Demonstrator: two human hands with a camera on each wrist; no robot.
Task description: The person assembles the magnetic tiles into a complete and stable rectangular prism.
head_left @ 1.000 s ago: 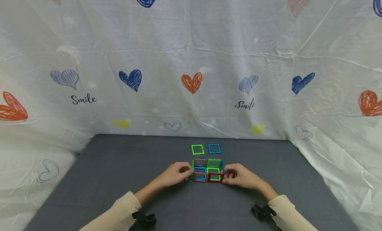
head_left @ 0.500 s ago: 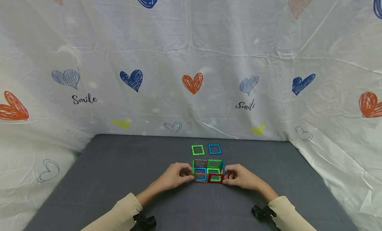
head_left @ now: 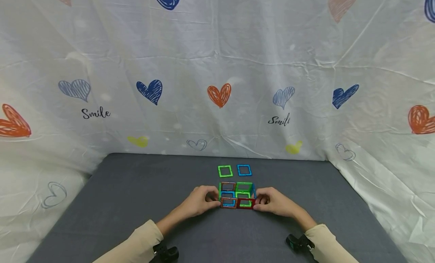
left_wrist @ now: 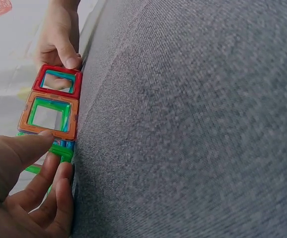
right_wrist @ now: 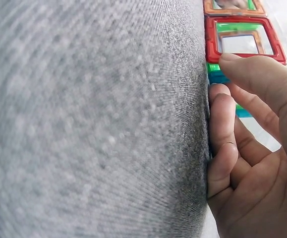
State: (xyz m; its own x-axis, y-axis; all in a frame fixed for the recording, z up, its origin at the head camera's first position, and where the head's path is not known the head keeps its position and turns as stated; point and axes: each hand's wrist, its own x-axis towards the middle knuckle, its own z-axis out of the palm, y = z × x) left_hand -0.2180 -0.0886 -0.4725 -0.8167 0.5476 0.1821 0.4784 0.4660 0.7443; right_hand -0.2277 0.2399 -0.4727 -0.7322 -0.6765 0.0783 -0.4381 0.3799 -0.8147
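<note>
On the table stands a low two-square-long box of magnetic tiles. Its near side is an orange tile (left_wrist: 73, 116) and a red tile (right_wrist: 211, 37). A blue tile and a green tile form the floor, and green and blue tiles the ends. My left hand (head_left: 200, 200) grips the left end, thumb on the orange tile's edge and fingers against the green end tile (left_wrist: 61, 152). At the other end my right hand (head_left: 274, 201) pinches the corner, its thumb on the red tile and its fingers by the blue end tile (head_left: 253, 190). Some fingertips are hidden behind the tiles.
Behind the box a loose green square tile (head_left: 225, 171) and a loose blue square tile (head_left: 244, 170) lie flat on the grey tabletop (head_left: 153, 180). A white curtain (head_left: 190, 119) with printed hearts hangs along the table's back and sides.
My left hand's thumb has come down and forward onto the near left corner of the box. My right hand keeps its place, and the tiles look the same.
</note>
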